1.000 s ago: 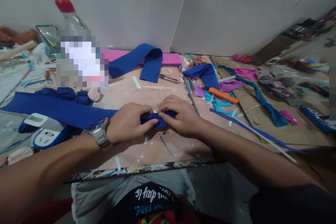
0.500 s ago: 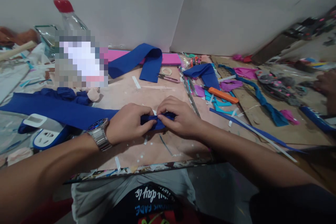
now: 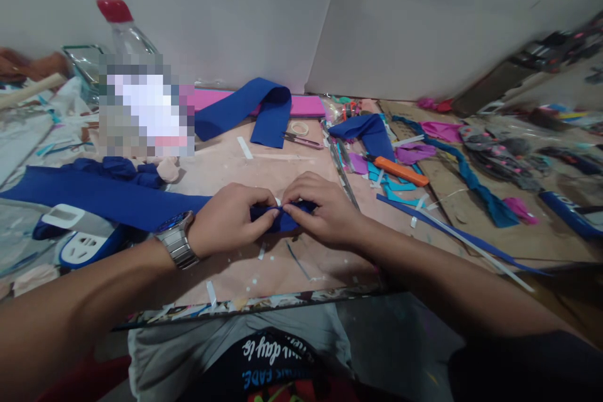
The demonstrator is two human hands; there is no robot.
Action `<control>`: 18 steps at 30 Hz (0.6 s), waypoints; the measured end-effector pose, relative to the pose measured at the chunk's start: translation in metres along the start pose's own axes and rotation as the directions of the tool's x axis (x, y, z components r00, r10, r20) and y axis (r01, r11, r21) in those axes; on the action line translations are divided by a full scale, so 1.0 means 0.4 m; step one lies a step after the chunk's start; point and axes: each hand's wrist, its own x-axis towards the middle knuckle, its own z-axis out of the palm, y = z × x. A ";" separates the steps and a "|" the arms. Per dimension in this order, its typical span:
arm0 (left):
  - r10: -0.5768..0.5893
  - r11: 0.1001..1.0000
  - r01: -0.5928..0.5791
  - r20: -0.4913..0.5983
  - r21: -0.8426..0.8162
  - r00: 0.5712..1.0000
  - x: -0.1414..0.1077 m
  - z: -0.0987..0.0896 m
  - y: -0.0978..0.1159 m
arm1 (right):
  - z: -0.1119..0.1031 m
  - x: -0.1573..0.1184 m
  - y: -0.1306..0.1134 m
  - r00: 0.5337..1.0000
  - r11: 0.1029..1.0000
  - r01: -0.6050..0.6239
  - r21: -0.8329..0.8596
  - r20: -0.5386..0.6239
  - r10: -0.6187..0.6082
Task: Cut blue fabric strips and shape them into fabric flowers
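2 bare hands are meeting over the front middle of a desk (image 3: 282, 169), both closed and gripping the same blue cloth (image 3: 108, 196). the left hand (image 3: 228, 217), wearing a watch (image 3: 179, 242) at its wrist, is pinching a gathered part between thumb and fingers. the right hand (image 3: 325, 210) is pinching it just beside, with the fingertips of the 2 hands nearly touching. the cloth is stretching away to the left from behind the left hand, lying flat towards the desk's left side. a power strip (image 3: 85, 250) is sitting against its near edge.

beyond the hands, a blue band (image 3: 230, 110) is lying folded over a pink stack (image 3: 308, 107). a tape roll (image 3: 291, 128) and snips (image 3: 309, 143) are resting near its end. to the right, an orange cutter (image 3: 400, 171) is lying among coloured scraps, and a teal strip (image 3: 473, 182) is trailing across cardboard (image 3: 447, 226). at back left, a red-capped bottle (image 3: 114, 10) is standing tilted, partly blurred out.
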 end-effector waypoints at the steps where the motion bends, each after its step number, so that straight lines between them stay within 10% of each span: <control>1: -0.006 1.000 0.006 -0.001 0.002 1.000 0.000 0.000 0.000 | 0.000 0.000 0.000 1.000 1.000 -0.004 0.006 -0.003 0.004; 18: -0.009 1.000 0.010 0.040 -0.020 0.999 0.002 -0.014 -0.002 | -0.003 -0.003 0.016 0.999 0.999 0.040 0.005 -0.013 -0.040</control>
